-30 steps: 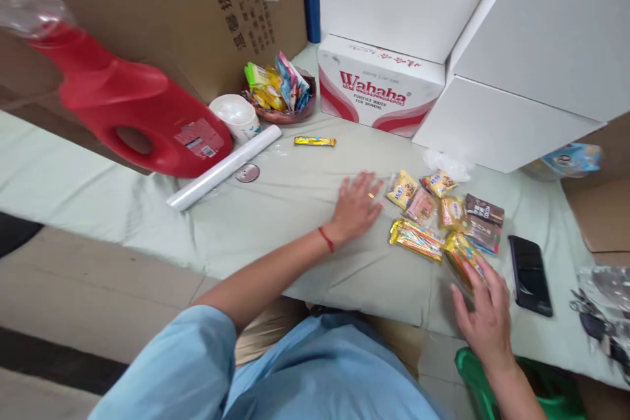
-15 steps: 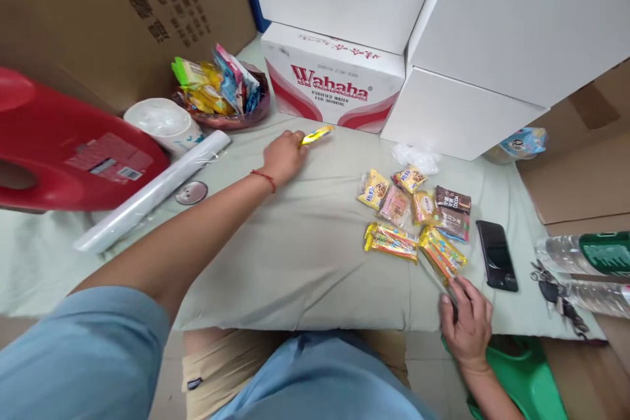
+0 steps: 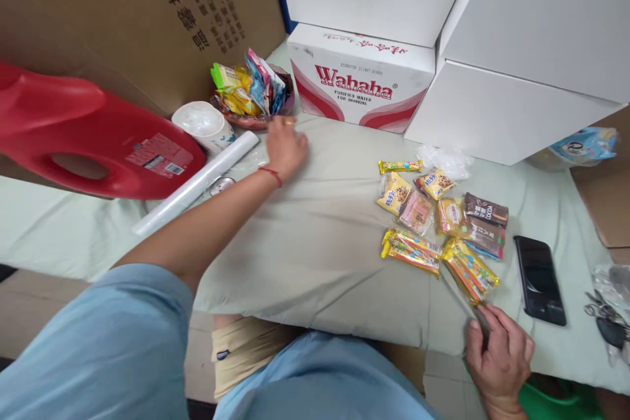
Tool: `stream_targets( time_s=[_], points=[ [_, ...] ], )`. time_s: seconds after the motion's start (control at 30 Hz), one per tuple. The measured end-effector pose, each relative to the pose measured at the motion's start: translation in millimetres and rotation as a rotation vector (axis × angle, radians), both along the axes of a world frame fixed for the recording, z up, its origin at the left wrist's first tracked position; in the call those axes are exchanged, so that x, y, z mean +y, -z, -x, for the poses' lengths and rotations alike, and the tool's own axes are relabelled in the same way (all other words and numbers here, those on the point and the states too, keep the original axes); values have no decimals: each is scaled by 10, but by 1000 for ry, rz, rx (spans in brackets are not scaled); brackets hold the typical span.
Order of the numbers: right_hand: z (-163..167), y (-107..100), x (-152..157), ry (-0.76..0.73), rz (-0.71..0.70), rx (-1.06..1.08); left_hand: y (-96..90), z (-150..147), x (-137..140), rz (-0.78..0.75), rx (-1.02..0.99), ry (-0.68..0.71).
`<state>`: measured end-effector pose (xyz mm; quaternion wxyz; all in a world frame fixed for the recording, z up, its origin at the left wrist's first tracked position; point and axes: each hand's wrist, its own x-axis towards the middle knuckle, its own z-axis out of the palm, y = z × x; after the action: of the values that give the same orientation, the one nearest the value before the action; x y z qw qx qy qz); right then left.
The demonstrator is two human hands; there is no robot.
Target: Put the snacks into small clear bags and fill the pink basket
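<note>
My left hand (image 3: 286,149) is beside the bowl (image 3: 252,122) of wrapped snacks at the back left. Its fingers are smeared by motion, though they look apart, and nothing shows in them. A narrow yellow snack packet (image 3: 400,166) lies at the back of the other packets. At the front right edge of the table, my right hand (image 3: 502,351) is curled, thumb facing fingers, around something dark. A thin grey strip (image 3: 459,292) runs from there past the yellow stick packets (image 3: 471,270). Chocolate-brown packets (image 3: 485,223) and a pink-filled packet (image 3: 416,211) lie close by.
A red jug (image 3: 113,138), paper cups (image 3: 204,126) and a plastic film roll (image 3: 201,180) stand or lie at left. Behind are the Wahaha carton (image 3: 361,82) and white boxes. At right are a phone (image 3: 540,280) and keys (image 3: 610,325).
My left hand has let go of the narrow yellow packet, now lying by the other snacks, and has come beside the bowl. My right hand keeps its place. The view has turned slightly.
</note>
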<state>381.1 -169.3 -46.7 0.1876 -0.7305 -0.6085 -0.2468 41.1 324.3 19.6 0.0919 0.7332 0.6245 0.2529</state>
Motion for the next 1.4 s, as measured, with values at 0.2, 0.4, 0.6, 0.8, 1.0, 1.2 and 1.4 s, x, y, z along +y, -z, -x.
stream_targets(
  time_s=[0.2,0.4,0.6,0.8,1.0,1.2,1.4],
  points=[
    [-39,48,-17,-25,-1,5,-86,731,347,-39,131,-117],
    [-32,30,-2,-47,18,42,-153,737,390,29,163,-57],
    [-34,20,20,-48,-2,37,-459,630,-16,-27,192,53],
    [-29,10,41,-60,-23,19,-552,563,-933,-87,206,306],
    [-31,9,59,-77,-51,-1,-770,22,-1346,59,-510,381],
    [-1,-14,80,-74,-48,26,-854,-556,-995,259,-1350,148],
    [25,-31,91,-72,-40,54,-604,-507,-784,609,-1859,-163]
  ],
)
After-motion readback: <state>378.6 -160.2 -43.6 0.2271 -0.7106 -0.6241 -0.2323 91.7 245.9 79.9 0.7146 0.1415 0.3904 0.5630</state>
